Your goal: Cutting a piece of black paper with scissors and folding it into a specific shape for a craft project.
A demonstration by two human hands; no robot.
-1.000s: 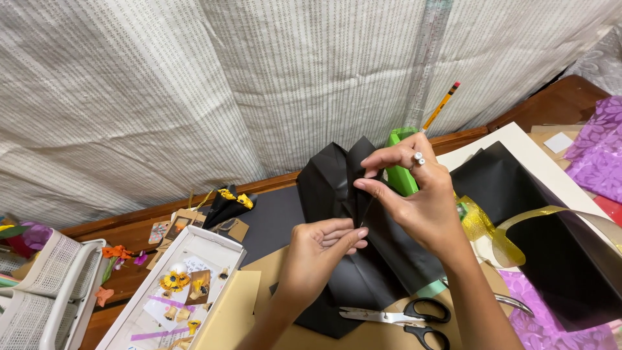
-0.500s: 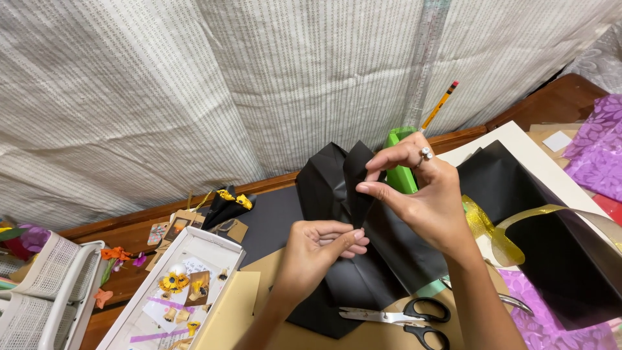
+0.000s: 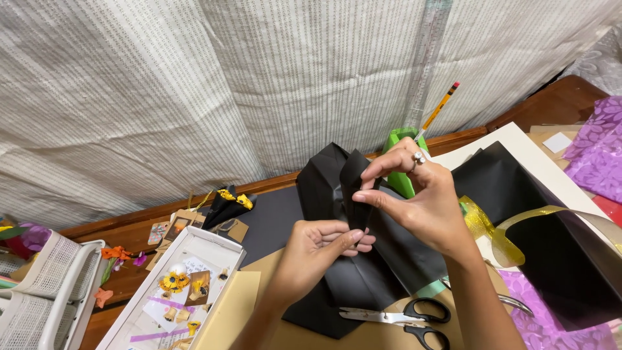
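The folded black paper stands at the middle of the desk, its upper fold pinched by the right hand fingers and its lower crease by the left hand — black-handled scissors just in front (blades leftward), a shallow white box of small yellow flowers and tan tags to the left.

The black paper pinched between my right hand and left hand looks matt and smooth, creased into stiff folds. Near the table's front edge, the scissors have shiny metal blades and glossy black plastic handles. The gold ribbon glistens; the curtain is rough woven cloth.
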